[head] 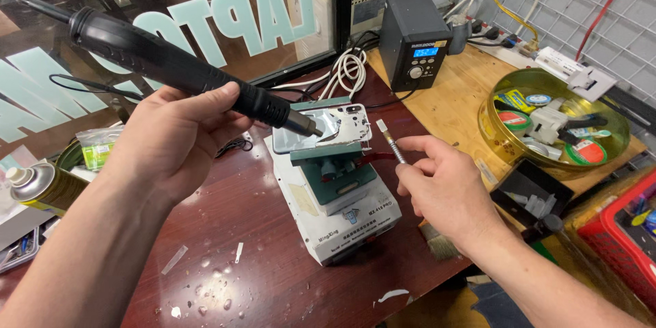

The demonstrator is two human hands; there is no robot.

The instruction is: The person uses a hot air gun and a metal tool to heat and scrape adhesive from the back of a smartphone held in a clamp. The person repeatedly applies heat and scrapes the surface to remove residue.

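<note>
Head view, what's each hand doing?
— Left hand [174, 140] clenched round a hot-air wand [171, 61], nozzle over the phone [328, 126] clamped on the fixture [342, 212]. Right hand [444, 188] pinches a scraper [391, 142] at the phone's right edge.
— Room?
— Bare tabletop [253, 266] in front.

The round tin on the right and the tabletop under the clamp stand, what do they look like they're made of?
The round tin looks like thin metal with a glossy gold finish: its wall shines. The tabletop looks like dark red wood-look laminate or varnished wood: smooth, with reflecting droplets.
</note>
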